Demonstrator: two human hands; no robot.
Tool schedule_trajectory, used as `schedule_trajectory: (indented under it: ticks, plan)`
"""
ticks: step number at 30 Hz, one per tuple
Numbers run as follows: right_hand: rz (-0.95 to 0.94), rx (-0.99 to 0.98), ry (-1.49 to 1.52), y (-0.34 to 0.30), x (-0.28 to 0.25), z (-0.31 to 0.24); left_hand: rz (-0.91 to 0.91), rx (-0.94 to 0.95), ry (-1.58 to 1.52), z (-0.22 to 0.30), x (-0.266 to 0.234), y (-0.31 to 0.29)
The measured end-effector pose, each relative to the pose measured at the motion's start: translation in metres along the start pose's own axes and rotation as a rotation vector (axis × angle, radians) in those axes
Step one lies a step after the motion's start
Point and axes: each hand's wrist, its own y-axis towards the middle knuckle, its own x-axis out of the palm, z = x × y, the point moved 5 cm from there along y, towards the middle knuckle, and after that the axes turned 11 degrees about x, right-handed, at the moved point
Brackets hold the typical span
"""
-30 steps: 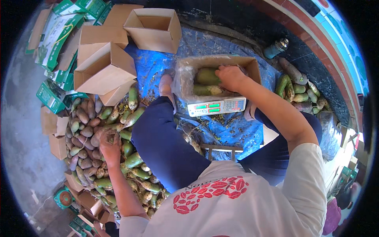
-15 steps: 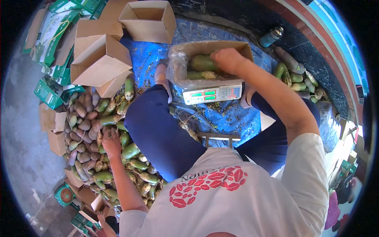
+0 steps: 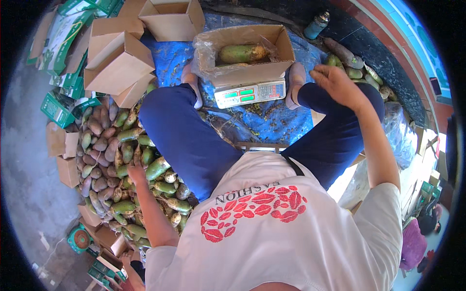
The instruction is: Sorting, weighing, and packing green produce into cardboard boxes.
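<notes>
A long green radish (image 3: pixel 242 53) lies in a plastic-lined cardboard box (image 3: pixel 252 76), which sits on a white digital scale (image 3: pixel 250 94) between my feet. My right hand (image 3: pixel 336 86) is above my right knee, apart from the box. Its fingers are bent and held together, with nothing visible in them. My left hand (image 3: pixel 137 172) reaches into a heap of green and reddish radishes (image 3: pixel 99 160) left of my leg. Its fingers appear closed around a slender brownish radish (image 3: pixel 137 154), partly hidden by the hand.
Open cardboard boxes (image 3: pixel 116 63) stand at the far left, beside green printed cartons (image 3: pixel 58 114). A blue tarp (image 3: pixel 170 63) covers the floor. Beyond my right foot are a bottle (image 3: pixel 316 25) and more radishes (image 3: pixel 357 72). Another person's arm (image 3: pixel 131 269) shows at lower left.
My right hand has let go of the green radish in the box and moved right, over my knee. My left hand stays at the heap. The whole view has shifted slightly.
</notes>
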Motion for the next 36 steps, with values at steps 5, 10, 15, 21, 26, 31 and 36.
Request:
schedule_trajectory:
  ticks: [5,10,15,21,26,31,36]
  plan:
    - [-0.116,-0.024,-0.142,-0.029,0.028,0.006,-0.016,-0.006,0.316,-0.035,-0.010,0.009]
    - [-0.126,-0.035,-0.261,-0.039,0.036,0.006,0.101,-0.226,-0.201,-0.051,-0.010,0.002]
    - [-0.003,-0.069,-0.135,-0.031,0.041,0.001,0.142,0.324,0.375,-0.003,-0.020,-0.013]
    - [-0.260,-0.121,-0.581,-0.002,0.070,-0.002,0.130,0.201,0.635,0.081,-0.060,0.014]
    - [0.196,-0.010,-0.278,0.075,0.008,0.002,0.265,0.727,0.159,0.223,-0.071,0.018]
    - [0.184,0.063,-0.365,0.142,0.032,0.017,-0.188,0.623,-0.367,0.311,0.011,0.030]
    - [-0.051,0.023,-0.748,0.185,0.088,0.022,-0.571,0.255,-0.285,0.322,0.133,0.025]
